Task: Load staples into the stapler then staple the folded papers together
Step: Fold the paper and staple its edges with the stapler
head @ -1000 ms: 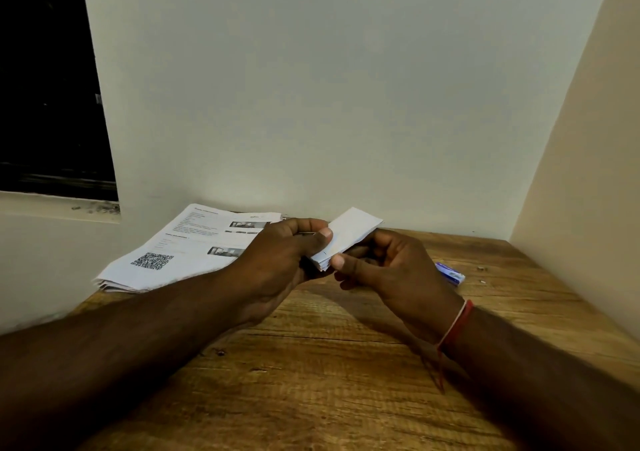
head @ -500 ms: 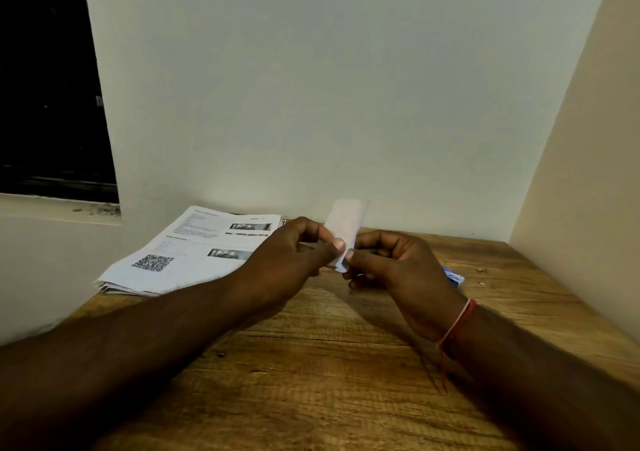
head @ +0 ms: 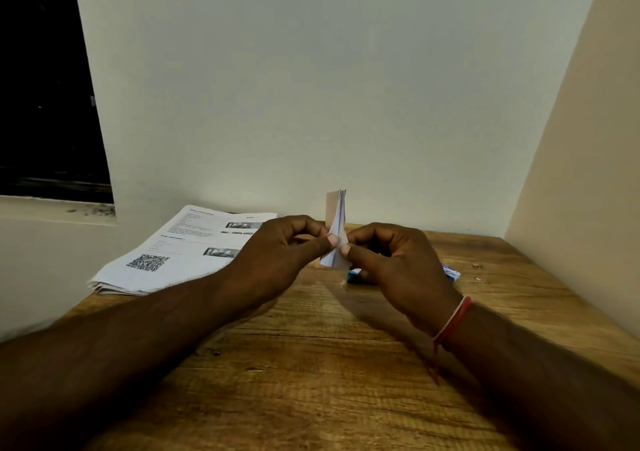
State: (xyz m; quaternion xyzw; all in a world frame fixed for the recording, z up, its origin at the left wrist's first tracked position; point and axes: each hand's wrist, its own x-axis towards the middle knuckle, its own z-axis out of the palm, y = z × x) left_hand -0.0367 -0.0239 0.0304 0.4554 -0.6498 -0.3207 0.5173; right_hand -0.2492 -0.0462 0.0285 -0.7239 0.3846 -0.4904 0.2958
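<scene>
A small folded paper (head: 335, 232) is held upright above the wooden table (head: 311, 364), pinched at its lower half by thumb and forefinger of the left hand (head: 287, 253) and the right hand (head: 391, 260), other fingers curled. The layers fan slightly at the top, so edges are best squared and pressed flat while the pinch is kept firm. The paper is white, narrow, several layers thick; a blue item (head: 355, 275), possibly a staple box, is half hidden behind the right hand, and no stapler is seen.
</scene>
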